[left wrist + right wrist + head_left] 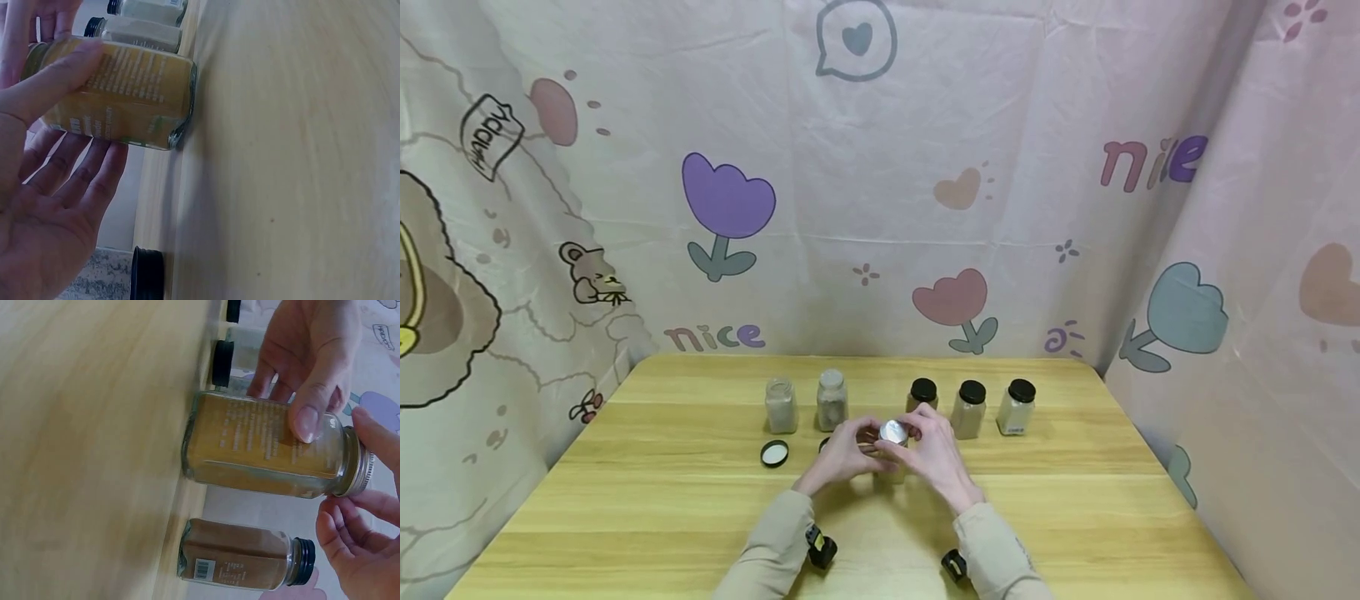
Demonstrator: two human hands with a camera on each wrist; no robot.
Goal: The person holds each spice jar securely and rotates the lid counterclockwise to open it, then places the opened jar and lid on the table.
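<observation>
My left hand grips a square glass jar filled with yellow-brown powder and printed with pale text. Its thumb lies along one side of the glass. At the jar's top is a silver cap with a ribbed rim, and my right hand pinches it between thumb and fingers. In the left wrist view the jar stands upright, its base right at the wooden table. Both hands cover much of the jar in the head view.
Behind the hands on the table stand three black-lidded jars, among them one with brown powder. To the left are an uncapped jar and a pale-topped jar. A black lid lies liner up; another is partly hidden.
</observation>
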